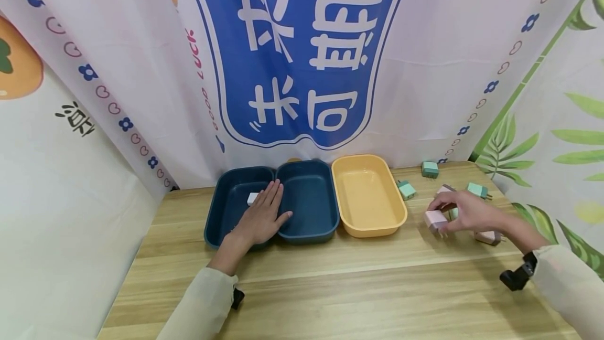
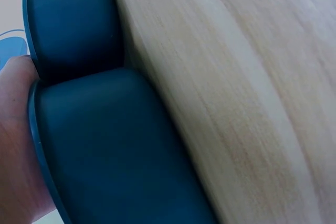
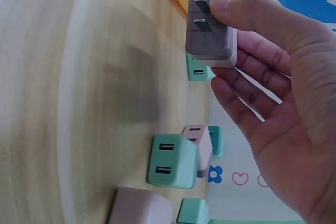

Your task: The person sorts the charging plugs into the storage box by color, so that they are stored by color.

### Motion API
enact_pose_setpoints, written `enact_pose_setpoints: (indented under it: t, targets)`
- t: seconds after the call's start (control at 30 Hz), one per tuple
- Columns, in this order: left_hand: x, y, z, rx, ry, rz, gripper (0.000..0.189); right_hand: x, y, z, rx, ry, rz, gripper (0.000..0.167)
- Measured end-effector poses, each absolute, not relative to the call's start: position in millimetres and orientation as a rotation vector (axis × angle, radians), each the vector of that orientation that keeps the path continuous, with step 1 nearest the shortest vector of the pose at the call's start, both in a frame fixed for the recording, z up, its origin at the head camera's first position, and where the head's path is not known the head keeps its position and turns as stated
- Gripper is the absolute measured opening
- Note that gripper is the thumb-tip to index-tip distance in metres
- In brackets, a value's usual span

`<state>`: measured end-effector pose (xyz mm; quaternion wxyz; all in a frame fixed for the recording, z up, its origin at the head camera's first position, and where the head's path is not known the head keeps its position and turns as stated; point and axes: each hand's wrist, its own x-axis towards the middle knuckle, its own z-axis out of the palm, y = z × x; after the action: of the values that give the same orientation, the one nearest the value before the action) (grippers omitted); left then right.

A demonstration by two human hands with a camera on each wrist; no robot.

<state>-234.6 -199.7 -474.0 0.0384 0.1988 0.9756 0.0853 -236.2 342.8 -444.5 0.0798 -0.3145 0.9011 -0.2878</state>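
My right hand (image 1: pixel 474 211) pinches a pink and grey-mauve USB wall charger (image 3: pixel 211 34) between thumb and fingers, with its two metal prongs showing in the right wrist view. Around this hand lie several mint-green chargers, one of them a green charger (image 3: pixel 172 161) with two USB slots, and another pink charger (image 1: pixel 488 237). My left hand (image 1: pixel 261 218) lies with straight fingers over the adjoining rims of the left dark blue tray (image 1: pixel 222 209) and the second dark blue tray (image 1: pixel 309 201). Beside its fingertips, a white charger (image 1: pixel 252 199) sits in the left tray.
A yellow tray (image 1: pixel 369 193) stands right of the blue trays. Green chargers, one (image 1: pixel 407 189) near its right side and one (image 1: pixel 430 169) at the back, lie on the wooden table (image 1: pixel 321 287). A printed curtain (image 1: pixel 424 67) hangs behind.
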Motion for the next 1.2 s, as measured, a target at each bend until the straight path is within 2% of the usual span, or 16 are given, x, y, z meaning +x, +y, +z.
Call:
enact_pose_setpoints:
  t: [0.47, 0.9, 1.2]
  targets:
    - [-234, -199, -472, 0.606, 2.999, 0.279, 0.082, -241, 334, -429, -0.945, 2.824, -0.967, 0.044]
    - [-234, -198, -474, 0.606, 2.992, 0.276, 0.081, -251, 312, -420, -0.980, 2.840, -1.013, 0.039]
    - [-233, -200, -474, 0.611, 2.996, 0.282, 0.082, -255, 290, -418, -1.003, 2.820, -1.058, 0.042]
